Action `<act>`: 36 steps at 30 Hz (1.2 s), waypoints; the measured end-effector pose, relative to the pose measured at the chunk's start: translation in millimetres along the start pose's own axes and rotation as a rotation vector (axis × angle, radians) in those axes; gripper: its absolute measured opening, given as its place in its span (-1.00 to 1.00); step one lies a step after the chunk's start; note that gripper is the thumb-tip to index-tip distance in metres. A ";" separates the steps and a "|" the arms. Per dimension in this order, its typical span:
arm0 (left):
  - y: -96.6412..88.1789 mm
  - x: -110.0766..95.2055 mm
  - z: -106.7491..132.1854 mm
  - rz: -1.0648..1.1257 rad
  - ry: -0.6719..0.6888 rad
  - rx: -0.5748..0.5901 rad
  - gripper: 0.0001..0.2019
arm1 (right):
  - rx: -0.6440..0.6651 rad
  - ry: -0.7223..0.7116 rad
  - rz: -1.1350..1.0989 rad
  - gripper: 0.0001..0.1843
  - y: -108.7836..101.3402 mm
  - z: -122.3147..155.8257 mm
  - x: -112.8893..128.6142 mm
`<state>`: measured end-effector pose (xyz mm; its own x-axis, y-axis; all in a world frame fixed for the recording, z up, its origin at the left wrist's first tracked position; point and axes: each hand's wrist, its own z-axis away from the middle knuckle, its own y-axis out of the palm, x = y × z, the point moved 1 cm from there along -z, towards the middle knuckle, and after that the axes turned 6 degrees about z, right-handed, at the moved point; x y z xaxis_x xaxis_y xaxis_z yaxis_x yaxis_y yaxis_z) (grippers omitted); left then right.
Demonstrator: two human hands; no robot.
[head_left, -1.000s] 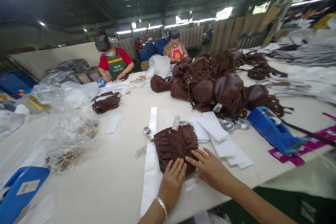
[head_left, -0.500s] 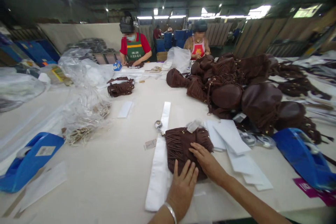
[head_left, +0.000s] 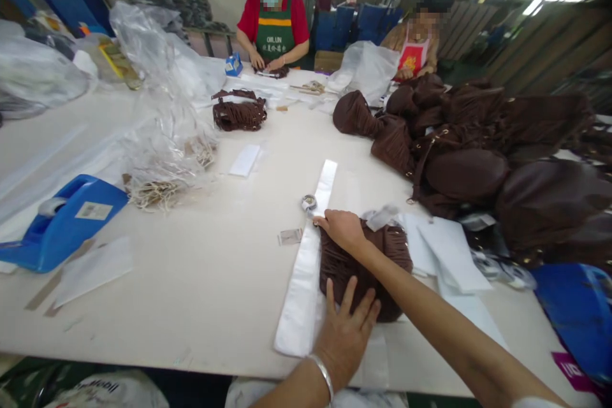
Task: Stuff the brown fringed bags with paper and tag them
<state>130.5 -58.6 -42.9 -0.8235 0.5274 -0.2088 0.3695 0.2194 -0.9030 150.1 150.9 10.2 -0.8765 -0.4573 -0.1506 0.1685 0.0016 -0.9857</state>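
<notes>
A brown fringed bag (head_left: 366, 268) lies flat on the table in front of me. My left hand (head_left: 347, 331), with a silver bangle at the wrist, rests on its lower part, fingers spread. Across the bag reaches my right hand (head_left: 342, 229), its fingers curled together at the upper left corner; the fingertips are partly hidden. Beside them are a small round roll of clear tape (head_left: 308, 203) and a long white strip (head_left: 303, 287) running along the bag's left side. A crumpled clear wrap (head_left: 381, 217) sits at the bag's top edge.
Brown bags (head_left: 468, 166) are heaped at the right, near white sheets (head_left: 452, 255) and a blue tape dispenser (head_left: 574, 312). Another blue dispenser (head_left: 71, 220) and clear plastic bags (head_left: 162, 146) lie left. Two co-workers, one in a green apron (head_left: 275, 35), work across the table.
My right hand has moved from the middle of the bag to its upper left corner and curled. The left hand stays spread on the bag. The view has tilted down.
</notes>
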 end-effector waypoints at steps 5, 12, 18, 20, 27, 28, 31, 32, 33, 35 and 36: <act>-1.1 1.1 0.0 0.033 -0.026 0.046 -0.49 | 0.029 0.108 -0.013 -0.27 21.1 -9.7 -16.7; 3.5 -3.8 -2.0 -0.028 -0.028 0.030 -0.46 | -0.027 0.102 -0.058 -0.39 24.3 -15.4 -7.6; 9.4 -8.0 -1.0 -0.078 0.012 -0.025 -0.44 | -0.162 0.054 -0.112 -0.52 -19.8 14.3 -5.6; 13.2 -7.8 0.3 -0.072 0.016 -0.040 -0.44 | -0.257 0.019 -0.137 -0.53 -33.2 43.2 -8.5; 21.1 -7.5 -0.2 0.058 -0.027 -0.077 -0.54 | -0.528 -0.063 -0.319 -0.49 16.3 140.0 -37.3; 22.1 -8.1 -0.9 0.063 -0.027 -0.072 -0.53 | -0.507 -0.031 -0.325 -0.48 28.2 143.2 -41.0; 29.1 -7.8 -0.6 0.040 -0.013 -0.091 -0.52 | -0.456 0.021 -0.357 -0.45 48.5 141.8 -47.4; 31.8 -6.2 0.2 0.025 0.000 -0.104 -0.53 | -0.455 0.022 -0.366 -0.44 49.9 140.0 -48.4; 33.6 -3.6 0.7 0.009 0.015 -0.115 -0.54 | -0.461 0.024 -0.375 -0.44 49.7 138.6 -49.2; 30.0 2.9 -1.4 -0.010 0.056 -0.154 -0.58 | -0.482 0.034 -0.390 -0.44 47.8 137.2 -50.6; 23.4 6.0 -5.3 0.000 0.082 -0.177 -0.61 | -0.489 0.036 -0.393 -0.45 47.5 137.2 -51.2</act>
<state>136.5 -45.9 -63.2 -0.7883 0.5910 -0.1712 0.4455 0.3562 -0.8213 264.8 52.4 -18.5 -0.8473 -0.4758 0.2361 -0.3876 0.2499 -0.8873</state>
